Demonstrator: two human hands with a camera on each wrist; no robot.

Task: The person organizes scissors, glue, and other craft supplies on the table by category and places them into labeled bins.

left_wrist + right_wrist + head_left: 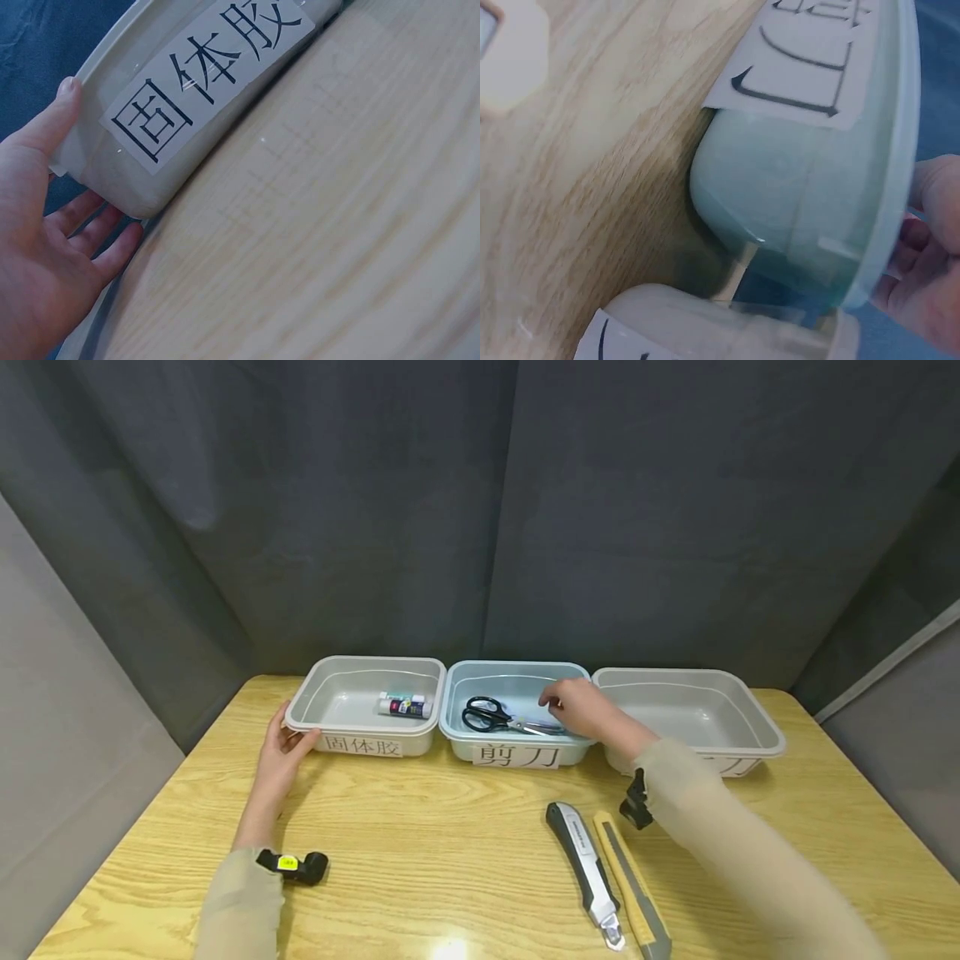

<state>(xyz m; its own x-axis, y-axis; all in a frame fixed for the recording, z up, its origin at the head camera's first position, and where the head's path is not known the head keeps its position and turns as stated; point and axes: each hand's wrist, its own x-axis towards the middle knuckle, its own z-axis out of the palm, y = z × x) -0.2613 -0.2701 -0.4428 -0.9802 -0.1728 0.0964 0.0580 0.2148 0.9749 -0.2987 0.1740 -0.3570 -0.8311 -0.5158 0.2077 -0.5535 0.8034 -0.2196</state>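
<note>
My left hand (281, 760) holds the near left corner of a grey plastic bin (366, 662). In the left wrist view its thumb lies against the front below the rim, the other fingers around the side. Two glue sticks (405, 707) lie in that bin. My right hand (581, 703) is over the right part of the light blue bin (459, 748), fingers loosely bent with nothing visible in them. Below and left of it, black-handled scissors (487, 717) lie in the blue bin, blades pointing right. The right wrist view shows these fingers partly hidden behind the blue rim.
Another grey bin (750, 727) stands at the right, partly behind the right forearm. A silver-and-black utility knife (588, 868) and a yellow-and-grey one (630, 885) lie on the wooden table (420, 852) in front. Printed paper labels mark the bin fronts. A dark curtain (360, 510) hangs behind.
</note>
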